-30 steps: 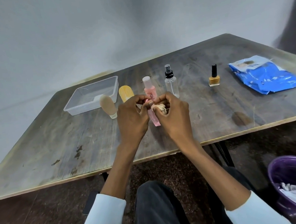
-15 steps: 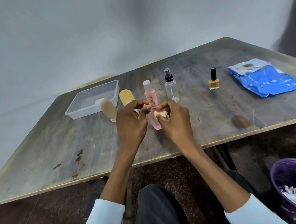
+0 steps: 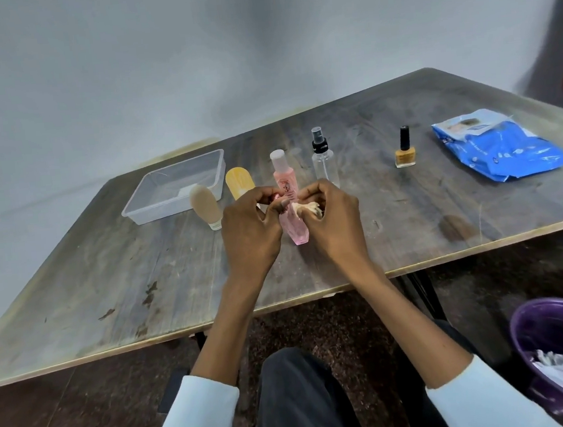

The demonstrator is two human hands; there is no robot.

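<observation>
While your right hand (image 3: 333, 229) pinches the stained wad (image 3: 307, 208) against your curled left hand (image 3: 251, 237), whose grip you cannot tell, nail wiping appears partway done.

place: plain indoor room set up as a makeshift nail-care station | walls: bare, pale painted wall (image 3: 156, 70) | furniture: worn, stained wooden table (image 3: 108, 281) | supplies: nail polish bottle (image 3: 404, 153), spray bottle (image 3: 324, 162), pink liquid bottle (image 3: 283, 175), blue wipes pack (image 3: 504, 152), clear plastic tray (image 3: 142, 211) | floor: dark speckled stone floor (image 3: 53, 424), purple waste bin (image 3: 532, 337) holding crumpled tissue
</observation>
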